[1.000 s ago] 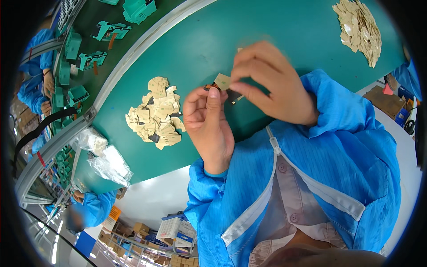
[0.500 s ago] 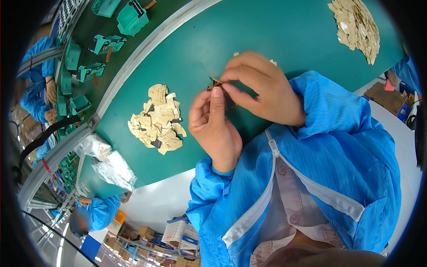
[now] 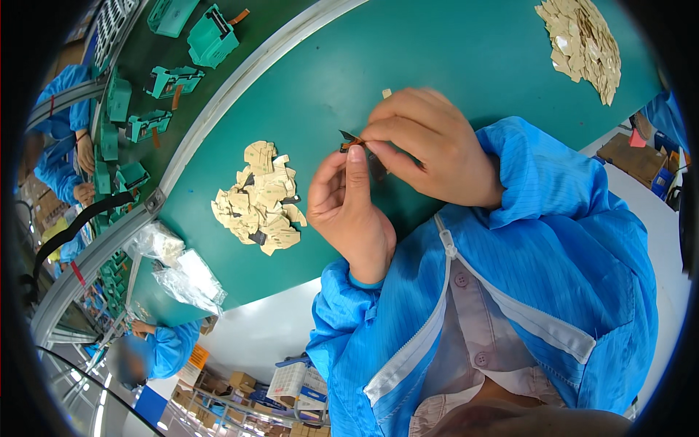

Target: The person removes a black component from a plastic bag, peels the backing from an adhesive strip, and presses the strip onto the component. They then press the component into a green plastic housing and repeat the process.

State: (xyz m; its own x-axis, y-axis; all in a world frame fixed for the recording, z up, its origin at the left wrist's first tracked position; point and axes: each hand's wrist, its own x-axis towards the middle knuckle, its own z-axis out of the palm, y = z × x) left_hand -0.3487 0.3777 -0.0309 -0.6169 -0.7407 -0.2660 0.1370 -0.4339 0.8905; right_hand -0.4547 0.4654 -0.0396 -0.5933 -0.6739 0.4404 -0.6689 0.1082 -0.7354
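Over the green table, both of my hands meet at a small black and orange-brown flexible strip (image 3: 352, 141). My left hand (image 3: 354, 211) is closed, its thumb pressing the strip against the curled index finger. From the other side, my right hand (image 3: 435, 146) pinches at the strip between thumb and index finger. A thin dark flap stands up at the strip's far-left end. The rest of the strip is hidden by my fingers. Just beyond my right hand lies a small tan piece (image 3: 386, 93).
A heap of tan paper-backed pieces (image 3: 258, 200) lies left of my hands, a larger heap (image 3: 581, 47) at the far right. Clear plastic bags (image 3: 186, 273) rest near the left table edge. Beyond a metal rail (image 3: 218, 91) sit several green holders (image 3: 212, 36). Other people work at the left.
My right fingers have shifted slightly on the strip, and its dark flap now shows more plainly. A second tan piece beyond my right hand is now covered by it.
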